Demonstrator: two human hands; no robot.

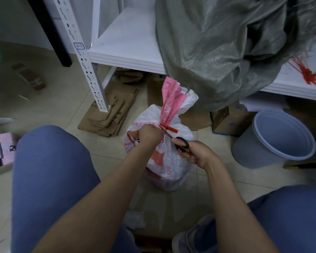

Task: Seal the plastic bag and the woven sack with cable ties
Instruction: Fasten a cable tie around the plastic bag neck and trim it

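My left hand is curled tight at the neck of the plastic bag, pressed against the red cable tie. I judge it is pinching the tie's loose tail to keep it taut, though the fist hides the tail. My right hand has its fingers through the loops of the black scissors. Their blades are angled up toward the gap between the left fist and the tie's head, which I take to be where the spare length would be trimmed.

The bag stands on the tiled floor between my knees, its pink-and-white mouth bunched above the tie (so this seal looks done, bar the trimming).

The grey-green woven sack slumps on the white shelf just behind, its mouth gaping and untied, so I judge half the job is left. More red cable ties lie on the shelf to the sack's right, near enough for that next seal. A grey bin stands on the floor to my right, and flattened cardboard lies under the shelf.
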